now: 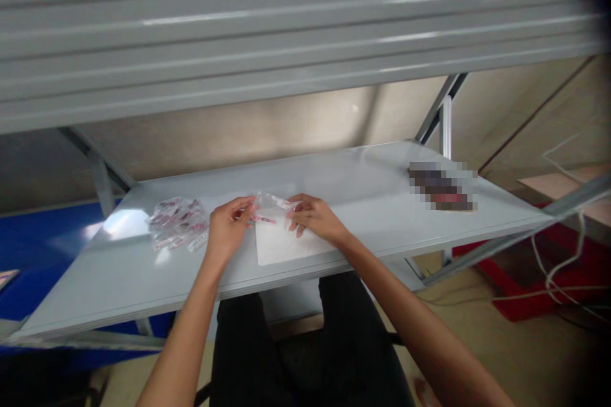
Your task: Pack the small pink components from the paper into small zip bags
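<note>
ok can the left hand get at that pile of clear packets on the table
Probably yes: the pile of clear packets lies just beside the left hand, with nothing visible between them. Its fingers are on a clear plastic bag, though, so it would likely have to let go first.

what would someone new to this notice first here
Probably the two bare hands, left and right, holding a clear plastic bag above a white sheet on the grey table. Next, the pile of clear packets with reddish markings to the left, and a pixelated dark patch toward the table's far right.
</note>
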A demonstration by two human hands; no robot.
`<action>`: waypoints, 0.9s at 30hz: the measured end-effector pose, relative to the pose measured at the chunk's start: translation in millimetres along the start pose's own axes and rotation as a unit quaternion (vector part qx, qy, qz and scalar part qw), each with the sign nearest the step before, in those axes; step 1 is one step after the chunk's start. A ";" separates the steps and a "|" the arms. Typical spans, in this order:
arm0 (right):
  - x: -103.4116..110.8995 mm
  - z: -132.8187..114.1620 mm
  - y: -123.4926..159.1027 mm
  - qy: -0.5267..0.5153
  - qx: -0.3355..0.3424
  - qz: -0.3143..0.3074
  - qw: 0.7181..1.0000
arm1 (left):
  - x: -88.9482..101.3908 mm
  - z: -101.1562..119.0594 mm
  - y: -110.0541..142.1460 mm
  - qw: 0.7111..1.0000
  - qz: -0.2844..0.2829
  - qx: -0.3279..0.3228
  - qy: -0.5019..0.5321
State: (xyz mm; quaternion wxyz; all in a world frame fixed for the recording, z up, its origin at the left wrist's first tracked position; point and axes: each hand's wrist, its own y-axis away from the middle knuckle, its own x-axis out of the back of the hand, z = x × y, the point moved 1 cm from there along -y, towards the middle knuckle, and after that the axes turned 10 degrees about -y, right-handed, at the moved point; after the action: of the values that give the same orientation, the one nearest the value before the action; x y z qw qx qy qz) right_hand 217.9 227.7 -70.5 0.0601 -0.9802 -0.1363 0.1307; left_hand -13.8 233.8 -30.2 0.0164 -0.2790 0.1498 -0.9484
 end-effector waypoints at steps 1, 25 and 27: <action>0.1 0.5 -0.3 -0.004 0.003 0.001 1.000 | 0.4 0.4 -1.1 1.000 0.003 -0.008 -0.009; 2.7 5.5 1.3 0.072 0.008 -0.002 0.997 | -9.0 10.5 10.1 0.986 0.074 0.024 0.148; 2.9 5.0 2.0 0.081 0.004 -0.002 0.997 | -9.9 12.0 8.4 0.987 0.080 0.018 0.138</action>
State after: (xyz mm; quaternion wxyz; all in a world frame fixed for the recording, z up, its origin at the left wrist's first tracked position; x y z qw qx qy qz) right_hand 219.7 227.0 -76.3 0.0757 -0.9869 -0.1328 0.0511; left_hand 0.6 223.7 -28.2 0.0768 -0.1319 0.1551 -0.9760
